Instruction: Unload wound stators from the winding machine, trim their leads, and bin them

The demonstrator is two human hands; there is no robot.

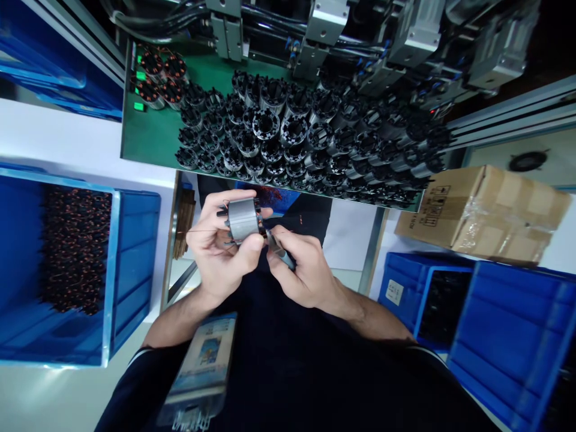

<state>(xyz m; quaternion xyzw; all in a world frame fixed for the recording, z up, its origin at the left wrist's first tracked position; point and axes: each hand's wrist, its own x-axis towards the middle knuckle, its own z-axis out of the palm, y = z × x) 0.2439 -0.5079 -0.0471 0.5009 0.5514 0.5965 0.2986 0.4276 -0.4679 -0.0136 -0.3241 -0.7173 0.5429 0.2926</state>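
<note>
Green worktop [148, 137] — rows of black-ended cores [307, 133] — four copper-wound ones [172, 91].

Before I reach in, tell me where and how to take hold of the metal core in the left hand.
Probably by the smooth, curved silver wall of the metal core, coming from above: that wall faces the camera, mostly uncovered. Avoid the ends, where black prongs stick out. The left hand cradles it from the left, and the right hand holds a hand tool at its right end.
</note>
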